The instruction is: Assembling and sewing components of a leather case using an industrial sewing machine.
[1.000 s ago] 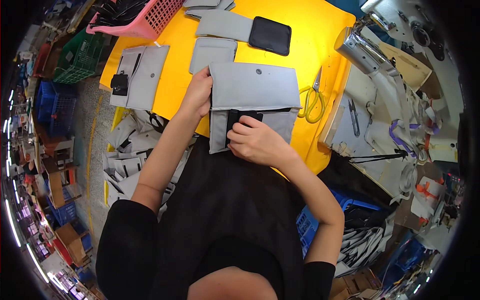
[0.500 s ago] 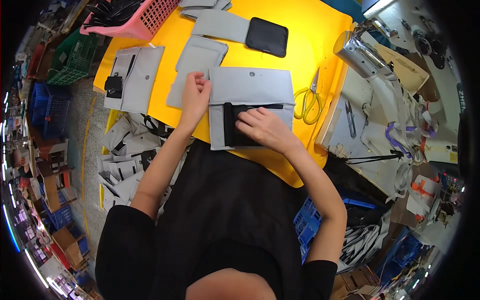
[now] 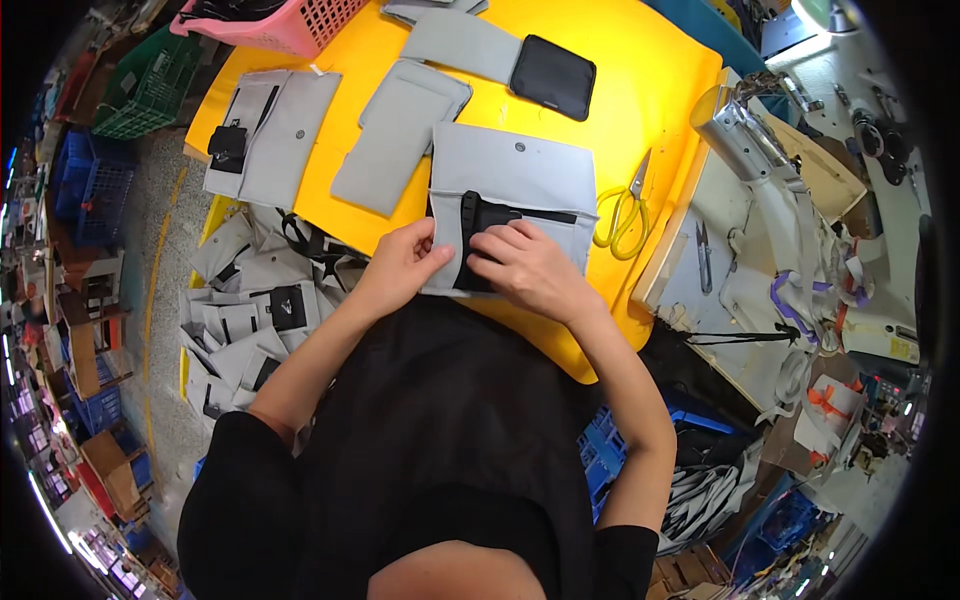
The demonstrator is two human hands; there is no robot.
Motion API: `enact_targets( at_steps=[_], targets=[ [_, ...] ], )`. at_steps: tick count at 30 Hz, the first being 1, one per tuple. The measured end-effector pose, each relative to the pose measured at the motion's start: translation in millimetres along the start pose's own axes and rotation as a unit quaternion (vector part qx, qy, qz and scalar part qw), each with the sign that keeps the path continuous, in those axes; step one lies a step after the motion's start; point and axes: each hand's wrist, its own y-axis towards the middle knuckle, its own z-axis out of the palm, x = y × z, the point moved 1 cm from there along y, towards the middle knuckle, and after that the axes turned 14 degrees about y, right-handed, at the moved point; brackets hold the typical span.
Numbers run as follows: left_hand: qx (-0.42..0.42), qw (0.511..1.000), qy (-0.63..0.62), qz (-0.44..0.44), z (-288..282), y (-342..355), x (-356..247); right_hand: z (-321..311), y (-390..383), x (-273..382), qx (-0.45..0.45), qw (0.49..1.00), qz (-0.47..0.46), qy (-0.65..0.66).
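A flat grey fabric pouch (image 3: 520,175) with a snap stud lies on the yellow table (image 3: 640,70) close to me. A black insert piece (image 3: 480,215) sits partly inside its lower opening. My left hand (image 3: 400,265) pinches the pouch's lower left edge. My right hand (image 3: 530,265) rests on the black insert, fingers pressing it flat at the opening.
Other grey fabric pieces (image 3: 400,130) and a black pad (image 3: 553,75) lie farther back. Yellow-handled scissors (image 3: 625,205) lie right of the pouch. A sewing machine (image 3: 780,200) stands at the right. A pink basket (image 3: 290,20) is at the back left; cut pieces (image 3: 250,310) are piled on the floor.
My left hand came down from the pouch's upper left to its lower left edge. My right hand shifted onto the black insert, which now shows more at the opening.
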Motion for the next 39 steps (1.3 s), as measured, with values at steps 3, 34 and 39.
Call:
enact_targets(
  at_steps=[3, 34, 39],
  targets=[
    [0.010, 0.993, -0.119, 0.022, -16.8, -5.3, -45.2, -24.9, 9.4, 11.5, -0.036, 0.999, -0.026, 0.020],
    [0.080, 0.774, 0.300, 0.552, -42.6, -39.3, -184.0, -72.9, -75.8, 46.7, -0.638, 0.678, 0.272, 0.242],
    [0.123, 0.792, 0.327, 0.501, -29.7, -23.4, -187.8, -75.0, -30.2, 77.6, -0.488, 0.849, 0.137, 0.149]
  ],
)
